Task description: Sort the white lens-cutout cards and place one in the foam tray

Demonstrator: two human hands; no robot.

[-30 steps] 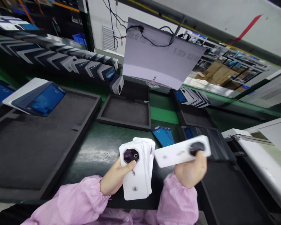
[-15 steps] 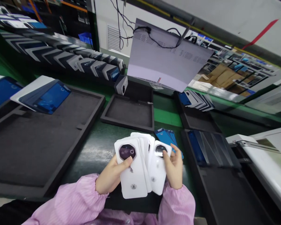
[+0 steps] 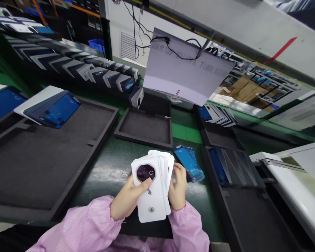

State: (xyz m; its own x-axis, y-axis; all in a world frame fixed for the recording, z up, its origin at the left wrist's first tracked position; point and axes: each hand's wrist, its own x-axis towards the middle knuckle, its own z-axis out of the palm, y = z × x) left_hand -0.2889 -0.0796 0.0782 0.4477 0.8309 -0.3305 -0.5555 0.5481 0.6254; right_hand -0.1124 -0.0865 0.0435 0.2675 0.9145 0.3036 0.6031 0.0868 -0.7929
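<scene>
A fanned stack of white phone back covers [image 3: 152, 199] is upright over the bench, each with a camera area near the top; the front one has a dark octagonal camera window [image 3: 146, 173]. My left hand [image 3: 130, 196] grips the stack from the left, thumb pressed on the front cover just under the window. At the stack's right edge, my right hand [image 3: 178, 185] is closed with curled fingers against the rear covers; its thumb is mostly hidden. Behind my right hand, a loose fan of blue film-covered phone panels [image 3: 189, 162] lies on the dark green bench [image 3: 109, 168].
On the left is a large black foam tray [image 3: 49, 157] with a leaning blue-faced stack [image 3: 60, 108]. A smaller black tray [image 3: 147, 127] sits ahead. Right-hand trays hold clear-filmed panels [image 3: 233, 166] and white covers [image 3: 220, 115]. A grey metal panel [image 3: 186, 70] hangs above.
My right hand has moved left to the stack's edge. The separate white cover it held at the right now sits against the stack or behind it. The left hand keeps its grip.
</scene>
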